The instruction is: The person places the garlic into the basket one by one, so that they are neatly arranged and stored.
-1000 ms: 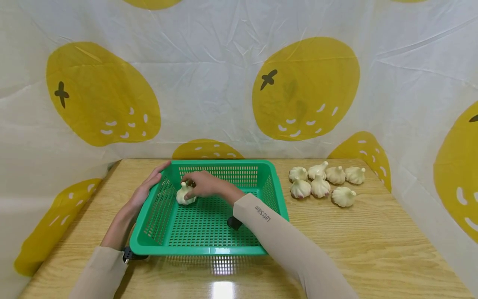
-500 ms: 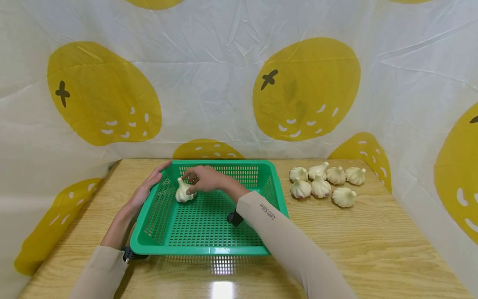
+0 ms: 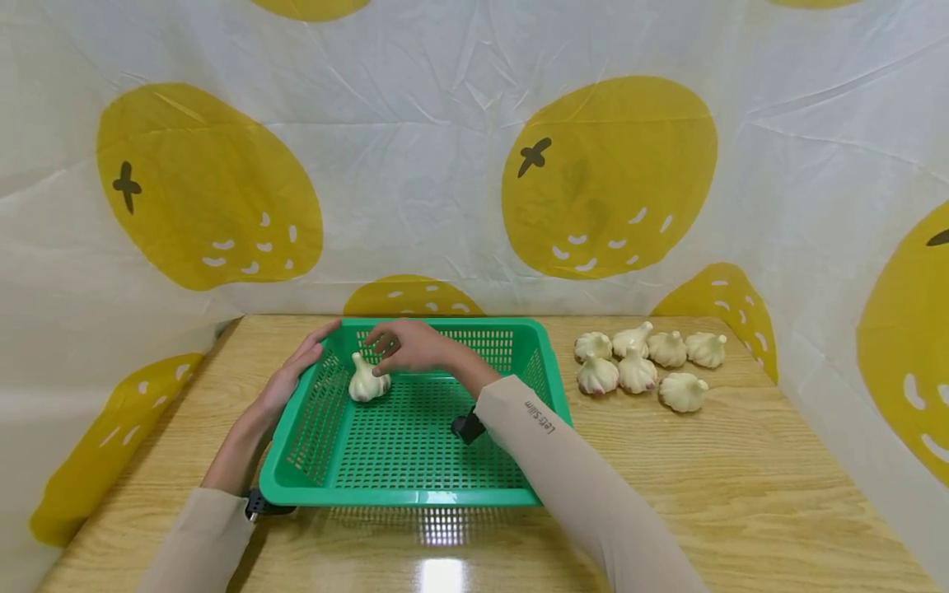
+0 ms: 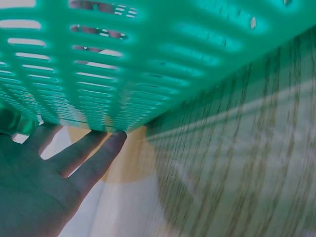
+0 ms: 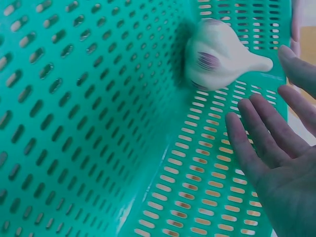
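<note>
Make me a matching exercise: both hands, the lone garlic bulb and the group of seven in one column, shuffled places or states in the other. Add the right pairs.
Column one
1. left hand
2. right hand
3. lone bulb
4. seven bulbs

Column two
A. on the table, right of the basket
B. against the basket's left side, from outside
C. inside the basket, near its far left corner
D. loosely open, holding nothing, next to a bulb

Right pairs: 1-B, 2-D, 3-C, 4-A

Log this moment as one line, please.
right hand: empty, near garlic in basket; left hand: against basket's left wall; other garlic: seven, on table
</note>
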Available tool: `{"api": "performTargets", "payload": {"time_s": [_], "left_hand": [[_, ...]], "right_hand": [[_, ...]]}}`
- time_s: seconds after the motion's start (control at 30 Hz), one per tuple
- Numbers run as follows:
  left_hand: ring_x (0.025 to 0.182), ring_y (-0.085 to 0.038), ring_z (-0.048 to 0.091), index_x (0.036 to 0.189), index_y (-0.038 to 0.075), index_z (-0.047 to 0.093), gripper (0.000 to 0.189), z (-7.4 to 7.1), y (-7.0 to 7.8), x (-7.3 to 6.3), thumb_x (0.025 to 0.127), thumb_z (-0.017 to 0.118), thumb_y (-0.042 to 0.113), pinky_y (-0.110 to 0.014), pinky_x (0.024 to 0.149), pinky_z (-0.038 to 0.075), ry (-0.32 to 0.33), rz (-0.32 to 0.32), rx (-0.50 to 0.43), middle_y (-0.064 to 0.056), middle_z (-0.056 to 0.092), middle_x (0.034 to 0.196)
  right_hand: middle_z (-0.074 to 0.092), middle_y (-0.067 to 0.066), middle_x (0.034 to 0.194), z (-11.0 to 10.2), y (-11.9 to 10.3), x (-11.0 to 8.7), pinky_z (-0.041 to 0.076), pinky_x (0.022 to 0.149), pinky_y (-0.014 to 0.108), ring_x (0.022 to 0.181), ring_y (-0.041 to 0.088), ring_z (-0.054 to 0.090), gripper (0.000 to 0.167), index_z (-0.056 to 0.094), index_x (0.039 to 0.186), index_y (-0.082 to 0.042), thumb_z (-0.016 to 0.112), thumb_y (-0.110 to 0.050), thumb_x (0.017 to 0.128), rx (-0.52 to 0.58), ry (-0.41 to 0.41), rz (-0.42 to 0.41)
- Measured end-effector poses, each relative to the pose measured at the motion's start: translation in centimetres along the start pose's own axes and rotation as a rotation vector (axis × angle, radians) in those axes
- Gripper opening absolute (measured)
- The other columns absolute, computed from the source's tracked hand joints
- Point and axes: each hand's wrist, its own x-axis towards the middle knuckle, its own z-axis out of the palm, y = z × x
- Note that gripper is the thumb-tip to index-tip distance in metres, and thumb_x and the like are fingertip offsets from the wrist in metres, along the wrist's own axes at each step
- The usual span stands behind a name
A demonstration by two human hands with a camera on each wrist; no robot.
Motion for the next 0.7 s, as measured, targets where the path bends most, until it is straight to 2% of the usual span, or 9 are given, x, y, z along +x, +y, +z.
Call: {"api": "performTargets", "payload": {"time_s": [0.2, 0.4, 0.7], "left_hand": [[0.139, -0.004, 0.034, 0.168, 0.017, 0.011, 0.058, 0.1, -0.1, 0.0, 0.115, 0.021, 0.037, -0.011, 0.105, 0.036, 0.014, -0.023, 0.008, -0.018, 0.006, 0.172], [0.142, -0.011, 0.033, 0.168, 0.021, 0.010, 0.057, 0.2, 0.0, -0.1, 0.115, 0.021, 0.040, -0.014, 0.105, 0.040, -0.003, -0.044, -0.028, -0.017, 0.006, 0.172], [0.146, -0.016, 0.027, 0.168, 0.024, 0.010, 0.058, 0.1, 0.3, -0.1, 0.114, 0.021, 0.042, -0.014, 0.105, 0.037, 0.002, -0.057, -0.026, -0.015, 0.006, 0.173]], "right_hand": [[0.064, 0.016, 0.140, -0.2, -0.3, -0.2, 0.057, 0.096, 0.034, 0.126, 0.030, 0.066, 0.054, 0.057, 0.145, -0.008, 0.076, -0.019, 0.096, 0.056, 0.013, -0.008], [0.064, 0.017, 0.140, -0.6, -0.8, -0.4, 0.057, 0.096, 0.033, 0.126, 0.032, 0.065, 0.053, 0.058, 0.143, -0.006, 0.076, -0.019, 0.095, 0.092, 0.036, -0.045], [0.064, 0.019, 0.139, -1.9, -1.4, -1.1, 0.056, 0.099, 0.034, 0.125, 0.032, 0.066, 0.052, 0.059, 0.142, -0.006, 0.076, -0.022, 0.096, 0.131, 0.079, -0.075]]}}
